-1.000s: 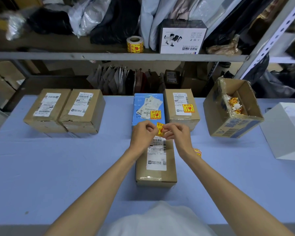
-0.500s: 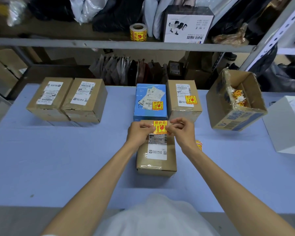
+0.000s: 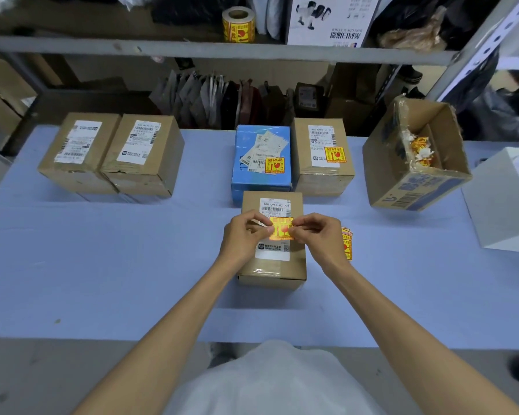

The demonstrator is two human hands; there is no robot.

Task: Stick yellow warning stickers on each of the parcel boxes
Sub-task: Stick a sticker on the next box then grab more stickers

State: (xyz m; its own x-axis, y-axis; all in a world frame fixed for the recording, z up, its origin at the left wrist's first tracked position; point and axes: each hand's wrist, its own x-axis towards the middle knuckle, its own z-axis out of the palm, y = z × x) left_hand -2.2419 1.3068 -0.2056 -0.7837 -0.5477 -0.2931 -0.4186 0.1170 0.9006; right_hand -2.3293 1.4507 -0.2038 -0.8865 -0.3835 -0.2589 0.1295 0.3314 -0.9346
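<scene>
Noted at centre of blue table (image 3: 102, 265), nearest the person: brown parcel box (image 3: 271, 274), white shipping label (image 3: 274, 205) on top. Held over that label: yellow warning sticker (image 3: 280, 229), face up, roughly level. Pinched at L edge by left hand (image 3: 243, 235) and at R edge by right hand (image 3: 315, 238), thumb and forefinger of each closed on it, remaining fingers curled. Cannot tell whether sticker is touching the label yet. Directly behind, close to far end of that box: blue box (image 3: 262, 175), fixed sticker (image 3: 274, 166) on top next to paper slips. Beside it to R: second brown box (image 3: 324, 178), its sticker (image 3: 335, 154) overlapping lower R corner of its label. At far L: two brown boxes (image 3: 78, 151) (image 3: 141, 154), side by side, touching, white label on each. On table just R of right hand: small stack of loose stickers (image 3: 346, 241), partly hidden by wrist. Further R: open carton (image 3: 417, 181), tilted, crumpled yellow-white scraps (image 3: 420, 146) inside; white box (image 3: 507, 199) at frame edge. On shelf above: sticker roll (image 3: 238, 23), upright.
</scene>
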